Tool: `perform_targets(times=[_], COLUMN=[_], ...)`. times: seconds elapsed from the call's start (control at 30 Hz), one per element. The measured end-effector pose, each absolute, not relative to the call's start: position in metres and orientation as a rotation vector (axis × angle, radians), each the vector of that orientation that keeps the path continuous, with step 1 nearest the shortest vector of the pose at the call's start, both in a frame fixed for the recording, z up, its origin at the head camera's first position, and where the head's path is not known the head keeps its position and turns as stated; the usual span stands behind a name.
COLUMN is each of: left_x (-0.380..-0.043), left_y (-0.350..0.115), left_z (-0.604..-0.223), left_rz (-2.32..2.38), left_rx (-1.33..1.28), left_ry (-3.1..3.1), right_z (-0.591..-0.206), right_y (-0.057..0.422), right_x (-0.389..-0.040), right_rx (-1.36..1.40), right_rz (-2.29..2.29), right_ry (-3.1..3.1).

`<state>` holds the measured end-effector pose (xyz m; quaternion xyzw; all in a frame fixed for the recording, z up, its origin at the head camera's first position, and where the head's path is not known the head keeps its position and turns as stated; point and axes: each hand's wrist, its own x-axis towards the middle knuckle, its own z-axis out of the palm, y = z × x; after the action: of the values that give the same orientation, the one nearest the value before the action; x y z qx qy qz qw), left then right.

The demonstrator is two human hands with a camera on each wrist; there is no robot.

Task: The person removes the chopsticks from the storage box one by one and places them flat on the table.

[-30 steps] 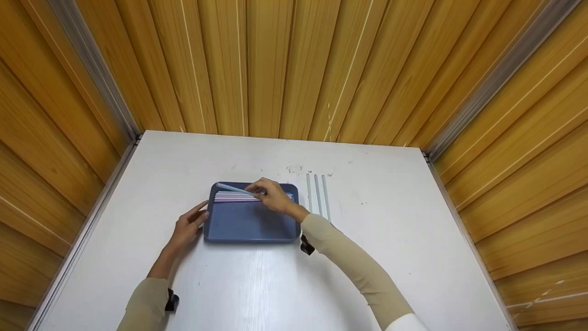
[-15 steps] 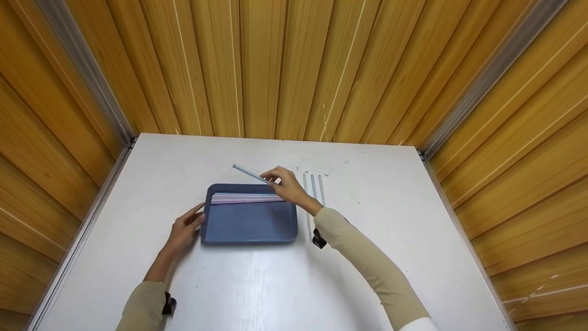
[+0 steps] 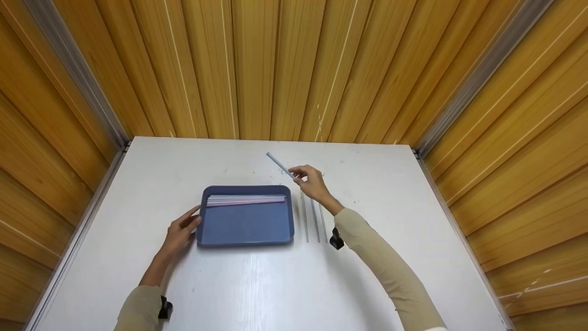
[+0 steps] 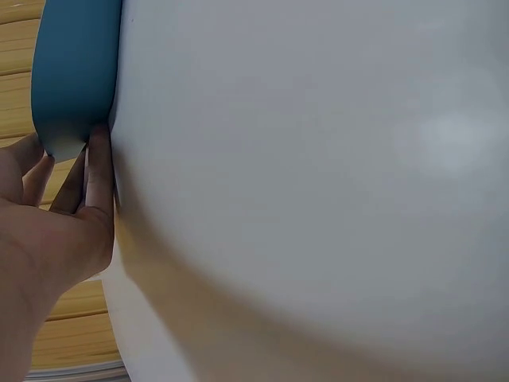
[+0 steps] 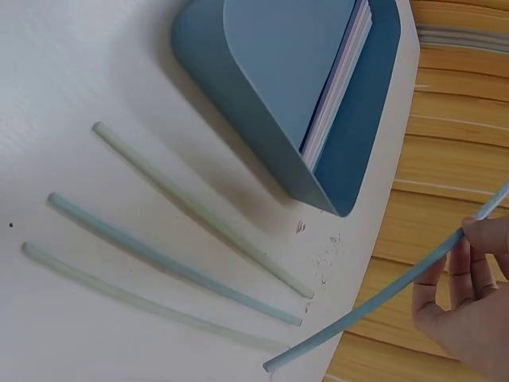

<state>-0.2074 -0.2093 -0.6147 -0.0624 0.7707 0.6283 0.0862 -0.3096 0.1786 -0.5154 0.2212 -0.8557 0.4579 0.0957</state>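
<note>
Yellow-brown wood-grain panels (image 3: 257, 69) rise around a white table (image 3: 252, 285), where I see a blue tray (image 3: 245, 225). At its left end rests the person's left hand (image 3: 179, 232), thumb and fingers parted, fingertips against the tray; the right hand (image 3: 312, 181), beyond the far right corner, pinches something slim. A bundle of pale sticks (image 3: 245, 200) lies along the tray's far wall. Three loose sticks (image 5: 163, 262) lie side by side just right of it. That pinched piece is a single blue stick (image 3: 279, 164), slanting, outside the tray.
</note>
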Motion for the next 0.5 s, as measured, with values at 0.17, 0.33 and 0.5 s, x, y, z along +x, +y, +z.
perform_targets(times=[0.17, 0.33, 0.5], left_x=[-0.208, -0.208, -0.207], left_y=[-0.209, -0.210, -0.212], left_z=[-0.615, -0.616, -0.616], left_rz=[1.885, 1.893, 1.871], left_rx=[-0.185, -0.175, -0.175], left_ry=[2.298, 2.285, 2.294], right_z=[-0.520, -0.526, -0.532], right_y=[0.198, 0.220, 0.241], right_x=[-0.311, -0.310, -0.310], right_rx=[0.517, 0.384, 0.210], right_rz=[1.390, 1.394, 1.396], right_ry=[-2.539, -2.542, -2.575])
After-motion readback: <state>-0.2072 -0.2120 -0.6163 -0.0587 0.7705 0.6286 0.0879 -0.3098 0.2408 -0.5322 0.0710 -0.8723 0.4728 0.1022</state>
